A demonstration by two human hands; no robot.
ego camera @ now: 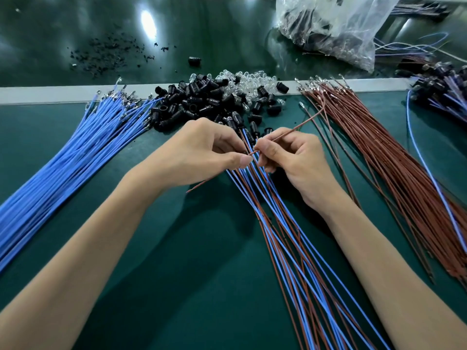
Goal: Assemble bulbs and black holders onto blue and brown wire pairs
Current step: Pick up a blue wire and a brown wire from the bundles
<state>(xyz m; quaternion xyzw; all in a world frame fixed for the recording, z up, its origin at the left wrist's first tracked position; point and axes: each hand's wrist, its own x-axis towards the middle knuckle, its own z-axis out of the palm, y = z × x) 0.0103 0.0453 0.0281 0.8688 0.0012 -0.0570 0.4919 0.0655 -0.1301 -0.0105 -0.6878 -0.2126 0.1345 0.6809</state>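
Left grip [202, 152] clasps bundle of pairs [290, 248], seemingly finished, mid-surface [177, 286]; right grip [290, 157] pinches one brown wire [298, 127]. Several done; plenty left: loose blue wires [63, 160] left edge, spare brown wires [391, 160] right, holders [197, 102] & bulbs [252, 82] far edge.

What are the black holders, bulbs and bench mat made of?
The black holders look like moulded plastic: semi-gloss, with soft highlights. The bulbs are clear and glinting; whether glass or clear plastic, I cannot tell. The bench mat is dark green with a low sheen, probably rubber or vinyl sheet.
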